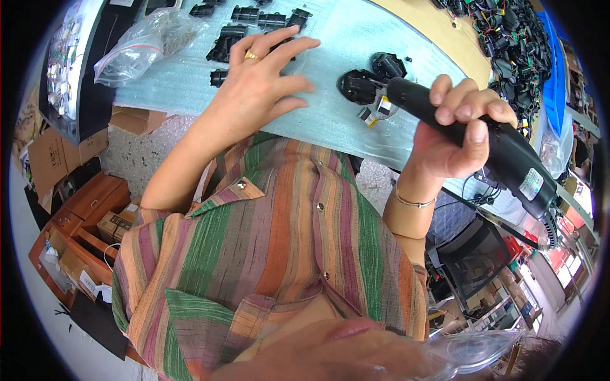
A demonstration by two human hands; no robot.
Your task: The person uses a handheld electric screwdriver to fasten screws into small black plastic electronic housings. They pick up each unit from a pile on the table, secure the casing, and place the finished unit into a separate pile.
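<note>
My right hand [454, 136] is wrapped around a black corded electric screwdriver [508, 155]. Its front end points left and down at a rounded black plastic housing [357, 87]; the exact contact of the tip is hard to see. A second black housing piece [387, 65] lies against the far side of that one. Beside them are small components with white faces and yellow edges [366, 117]. With fingers spread, my left hand [260, 79] hovers at or just over several black plastic parts [227, 43], and I cannot tell whether its fingertips touch them.
A clear zip bag [130, 62] lies at the left on the pale blue foam-covered table [321, 124]. A large heap of black parts with wires [518, 60] stands far right, next to a blue bin edge [556, 82]. The coiled cord [550, 228] hangs from the screwdriver.
</note>
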